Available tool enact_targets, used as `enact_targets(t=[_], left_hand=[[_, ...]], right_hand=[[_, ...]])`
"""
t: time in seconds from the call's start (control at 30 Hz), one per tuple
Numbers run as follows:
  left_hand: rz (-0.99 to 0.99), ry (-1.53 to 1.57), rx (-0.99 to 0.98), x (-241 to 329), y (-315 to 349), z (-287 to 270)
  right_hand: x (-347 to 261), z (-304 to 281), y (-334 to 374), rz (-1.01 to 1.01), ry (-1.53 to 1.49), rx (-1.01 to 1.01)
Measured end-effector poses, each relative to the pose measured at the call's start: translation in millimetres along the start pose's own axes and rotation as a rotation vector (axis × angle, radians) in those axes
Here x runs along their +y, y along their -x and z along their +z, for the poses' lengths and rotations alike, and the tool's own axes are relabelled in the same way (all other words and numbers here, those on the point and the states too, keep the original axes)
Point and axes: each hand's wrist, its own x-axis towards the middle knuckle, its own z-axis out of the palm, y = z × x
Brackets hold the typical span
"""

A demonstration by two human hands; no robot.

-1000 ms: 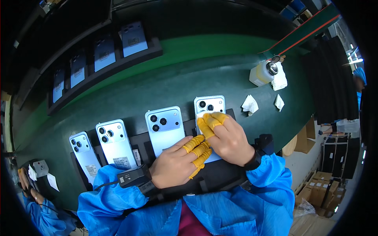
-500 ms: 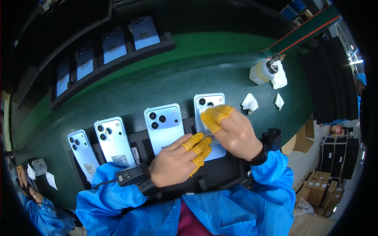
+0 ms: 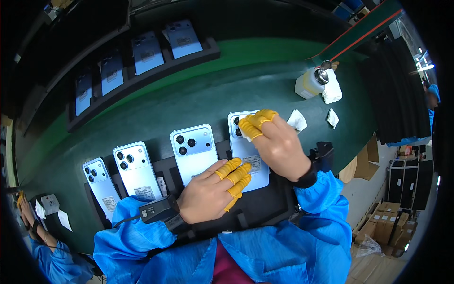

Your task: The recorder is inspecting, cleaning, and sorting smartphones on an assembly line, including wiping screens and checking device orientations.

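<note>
On the dark green bench, a light-blue rectangular phone with a raised camera plate lies back up on a black tray, rightmost of four. The person's right hand, fingers bunched in yellow finger covers, pinches a small white wipe, mostly hidden, at the camera plate. The left hand, likewise covered, has its fingers extended, slightly spread, at the phone's lower left edge. To the right, a crumpled white cloth lies near a white-and-yellow bottle with a metallic cap.
</note>
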Motion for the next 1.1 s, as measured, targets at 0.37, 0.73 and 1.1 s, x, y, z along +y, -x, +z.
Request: enact_targets(t=[0.37, 0.73, 1.1], left_hand=[[-0.002, 0.032, -0.022, -1, -19, 1], [0.005, 0.041, 0.011, -7, -32, 16], [0.011, 0.054, -0.037, -9, -26, 12]], right_hand=[[21, -31, 25, 0.077, 0.025, 0.029], [37, -25, 18, 0.098, 0.032, 0.065], [31, -8, 13, 0.066, 0.151, 0.075]])
